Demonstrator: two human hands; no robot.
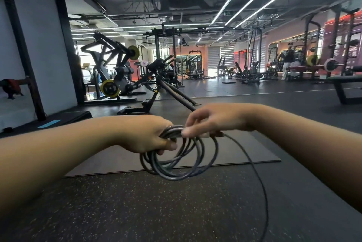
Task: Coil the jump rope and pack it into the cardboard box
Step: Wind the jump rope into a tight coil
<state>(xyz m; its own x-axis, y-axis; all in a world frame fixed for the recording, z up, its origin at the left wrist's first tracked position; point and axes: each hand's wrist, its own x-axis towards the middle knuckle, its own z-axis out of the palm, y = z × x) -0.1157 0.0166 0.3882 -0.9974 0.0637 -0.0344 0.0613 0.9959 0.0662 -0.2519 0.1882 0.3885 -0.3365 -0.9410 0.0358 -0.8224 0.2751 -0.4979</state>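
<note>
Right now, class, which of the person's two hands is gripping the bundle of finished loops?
The left hand: it clamps the coiled jump rope, while the right hand pinches only the top strand feeding the loose tail.

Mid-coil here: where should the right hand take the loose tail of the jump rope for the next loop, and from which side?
Judging by its run, grip the loose tail just past the right hand, where it leaves the coil before curving down. Come from above and the right, fingers closing across the cord, as the left hand pinches the loops at their top.
</note>
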